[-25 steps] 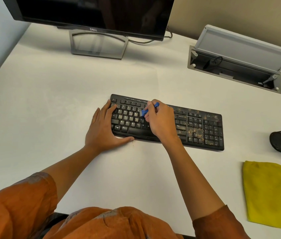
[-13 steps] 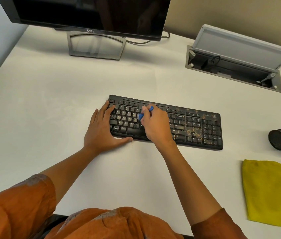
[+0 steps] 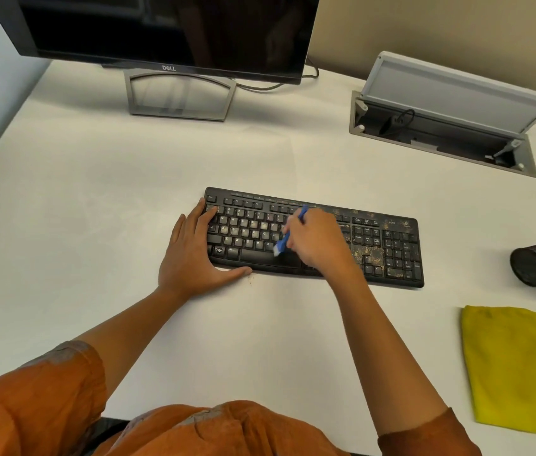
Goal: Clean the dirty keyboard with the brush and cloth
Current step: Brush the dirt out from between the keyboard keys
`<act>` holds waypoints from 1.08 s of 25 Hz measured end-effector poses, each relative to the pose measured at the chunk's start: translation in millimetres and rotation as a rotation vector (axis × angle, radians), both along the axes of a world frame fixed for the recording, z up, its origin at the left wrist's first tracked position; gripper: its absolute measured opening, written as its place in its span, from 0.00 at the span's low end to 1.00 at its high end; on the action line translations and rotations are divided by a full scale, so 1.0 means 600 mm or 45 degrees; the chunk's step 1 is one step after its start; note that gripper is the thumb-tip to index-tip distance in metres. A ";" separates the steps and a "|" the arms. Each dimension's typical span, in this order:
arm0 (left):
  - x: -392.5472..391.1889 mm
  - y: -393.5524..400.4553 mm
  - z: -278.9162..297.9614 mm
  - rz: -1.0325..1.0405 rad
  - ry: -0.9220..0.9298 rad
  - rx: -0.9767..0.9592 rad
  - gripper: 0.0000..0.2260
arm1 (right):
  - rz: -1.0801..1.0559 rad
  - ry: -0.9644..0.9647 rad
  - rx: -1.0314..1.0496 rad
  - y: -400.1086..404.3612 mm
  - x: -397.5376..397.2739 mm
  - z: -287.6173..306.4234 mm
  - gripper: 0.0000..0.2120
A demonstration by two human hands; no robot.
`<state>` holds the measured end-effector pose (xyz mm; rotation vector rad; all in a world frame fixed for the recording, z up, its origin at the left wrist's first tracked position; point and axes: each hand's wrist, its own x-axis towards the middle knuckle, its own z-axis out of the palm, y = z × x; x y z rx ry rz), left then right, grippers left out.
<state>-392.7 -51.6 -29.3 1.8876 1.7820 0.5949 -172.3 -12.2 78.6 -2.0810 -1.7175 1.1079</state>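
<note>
Pinching the blue brush [image 3: 288, 234] mid-handle, the right hand [image 3: 317, 240] has its fingers curled round it, bristle end down on the lower key rows near the spacebar, while the left hand [image 3: 194, 250] lies flat with fingers straight and spread, pressing the left end of the keyboard [image 3: 391, 248] on the white surface [image 3: 95, 199]. Brush looks light, stiff and thin, likely best held pen-style; keyboard looks rigid and light enough to slide, so bracing an end makes sense. Soft, limp yellow cloth [image 3: 516, 366] lies untouched, well apart at right, graspable anywhere.
</note>
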 end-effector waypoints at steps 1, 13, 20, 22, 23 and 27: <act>0.000 0.000 0.001 0.001 -0.002 -0.007 0.57 | -0.100 0.029 0.042 0.002 0.016 0.004 0.18; 0.000 0.000 0.002 0.006 0.003 -0.024 0.56 | -0.365 0.187 0.309 -0.003 0.054 -0.036 0.10; -0.001 0.001 0.001 -0.001 0.000 -0.015 0.56 | -0.336 0.141 0.309 -0.011 0.045 -0.025 0.11; 0.000 0.000 0.003 0.009 -0.016 -0.023 0.56 | -0.260 0.065 0.295 -0.013 0.044 -0.033 0.11; 0.000 -0.001 0.003 0.010 -0.019 -0.019 0.56 | -0.199 -0.006 0.266 -0.014 0.045 -0.034 0.10; 0.000 -0.002 0.003 0.003 -0.019 -0.008 0.56 | -0.117 -0.008 0.331 -0.009 0.049 -0.029 0.10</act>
